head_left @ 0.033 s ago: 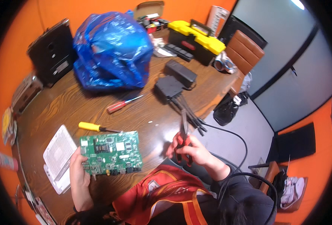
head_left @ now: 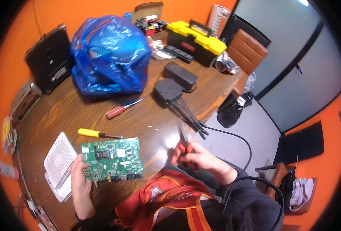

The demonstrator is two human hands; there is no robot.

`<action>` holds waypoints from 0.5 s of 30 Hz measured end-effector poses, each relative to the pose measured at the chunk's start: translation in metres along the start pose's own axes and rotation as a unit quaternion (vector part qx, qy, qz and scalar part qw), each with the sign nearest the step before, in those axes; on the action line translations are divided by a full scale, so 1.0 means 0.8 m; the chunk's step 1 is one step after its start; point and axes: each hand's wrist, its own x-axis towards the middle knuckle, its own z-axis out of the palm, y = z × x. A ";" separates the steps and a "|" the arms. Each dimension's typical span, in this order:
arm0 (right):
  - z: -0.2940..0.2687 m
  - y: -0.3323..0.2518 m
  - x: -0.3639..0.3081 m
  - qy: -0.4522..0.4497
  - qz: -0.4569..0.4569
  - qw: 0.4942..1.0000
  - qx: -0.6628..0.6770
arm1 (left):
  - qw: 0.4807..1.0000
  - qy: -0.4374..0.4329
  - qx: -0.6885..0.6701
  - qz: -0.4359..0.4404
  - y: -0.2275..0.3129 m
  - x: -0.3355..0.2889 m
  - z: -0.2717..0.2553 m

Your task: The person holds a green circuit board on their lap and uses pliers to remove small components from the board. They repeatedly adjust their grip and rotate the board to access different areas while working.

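My left hand [head_left: 80,175] is closed on the left edge of a green circuit board [head_left: 118,166], holding it tilted over the wooden table. Dark connectors line the board's near edge. My right hand [head_left: 196,154] grips a red-and-black-handled tool [head_left: 184,134] with a long, narrow metal end pointing away from me; blur hides whether it is scissors or pliers. Beside my left hand lies a white plastic casing [head_left: 60,152] with a ribbed panel. A yellow-handled screwdriver [head_left: 89,133] rests just beyond the board, and a red-handled screwdriver [head_left: 115,112] is farther back.
A bulging blue plastic bag [head_left: 110,57] stands at the back. Right of it are a black power adapter [head_left: 180,76], a flat black box [head_left: 167,91] with cables over the table edge, and a yellow-and-black toolbox [head_left: 197,40]. A brown chair [head_left: 247,50] stands beyond the table's right end.
The view has shifted slightly. The tool in my right hand tips a little to the left and sits lower. My left hand keeps its hold on the circuit board.
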 end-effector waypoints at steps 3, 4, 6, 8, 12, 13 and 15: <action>-0.049 0.026 -0.045 -0.120 -0.063 0.943 -0.305 | 0.999 -0.022 0.022 -0.006 -0.005 0.004 0.001; -0.071 0.036 -0.060 -0.164 0.050 0.913 -0.371 | 1.000 -0.013 0.025 -0.010 -0.007 0.005 0.000; -0.115 0.055 -0.090 -0.192 0.225 0.895 -0.334 | 1.000 -0.011 0.025 -0.010 -0.009 0.006 -0.002; -0.167 0.060 -0.121 -0.079 0.371 0.898 -0.222 | 0.999 -0.044 0.017 -0.001 -0.011 0.006 -0.003; -0.286 0.011 -0.175 0.241 0.446 0.827 -0.241 | 0.998 0.036 0.031 -0.033 -0.011 0.002 0.002; -0.316 -0.010 -0.172 0.265 0.408 0.826 -0.286 | 0.999 0.009 0.047 -0.019 -0.011 0.000 0.003; -0.360 -0.038 -0.148 0.377 0.163 0.867 -0.282 | 0.996 0.015 0.084 0.005 -0.009 -0.009 0.004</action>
